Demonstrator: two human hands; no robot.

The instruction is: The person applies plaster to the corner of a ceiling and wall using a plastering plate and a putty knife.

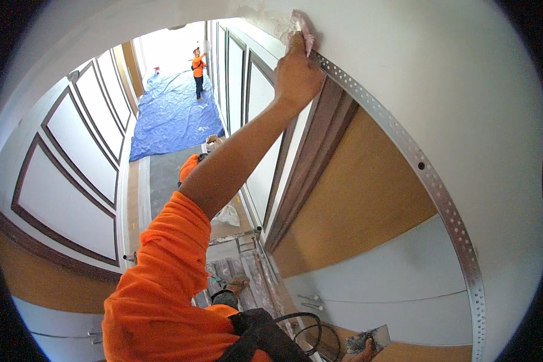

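Note:
My left hand (297, 78) reaches up with the arm stretched out. Its fingers press a crumpled pinkish cloth (301, 29) against the white plaster surface (392, 36). Right beside that hand begins a perforated metal corner strip (421, 145), which follows the plaster's edge down to the lower right. Low in the view, my right hand (361, 355) is partly cut off by the frame. It grips what looks like a putty knife (377, 339), its flat grey blade smeared with dark marks.
A slatted scaffold platform (226, 271) lies below me, with a black cable (311, 320) nearby. Panelled walls (66, 199) flank the corridor. A person (198, 69) in orange stands on a blue tarp (169, 114); another orange-clad person (188, 168) is half hidden by my arm.

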